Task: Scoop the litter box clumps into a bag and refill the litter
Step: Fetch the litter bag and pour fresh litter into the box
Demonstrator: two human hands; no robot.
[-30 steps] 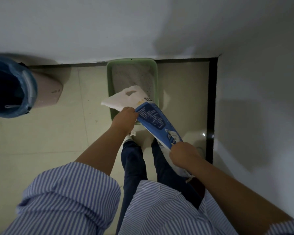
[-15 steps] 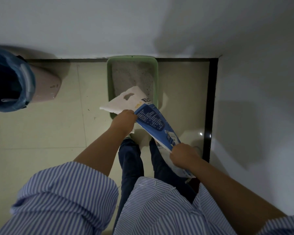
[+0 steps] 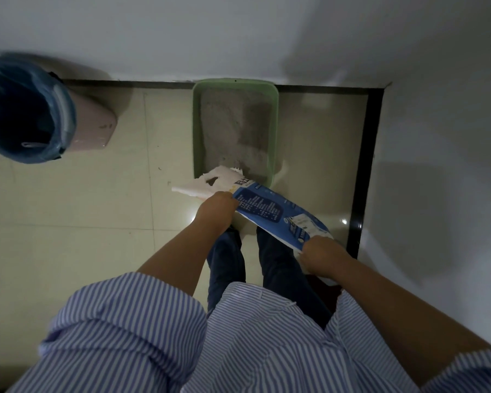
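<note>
A green litter box (image 3: pixel 275 114) sits on the floor against the far wall, with grey litter (image 3: pixel 233 131) piled unevenly inside. I hold a blue and white litter bag (image 3: pixel 270 211) slanted over the box's near edge. Its torn white mouth (image 3: pixel 219 181) points at the box's near left corner. My left hand (image 3: pixel 214 212) grips the bag near the mouth. My right hand (image 3: pixel 322 259) grips the bag's bottom end, nearer to me.
A pink bin (image 3: pixel 94 129) lined with a blue bag (image 3: pixel 20 112) stands at the far left. Grey walls close the space behind and to the right, with a black skirting strip (image 3: pixel 363 171) along the right. My legs stand just before the box.
The bag has dropped lower and flatter, so its white mouth now covers less of the box and more litter shows. Both hands keep their grips.
</note>
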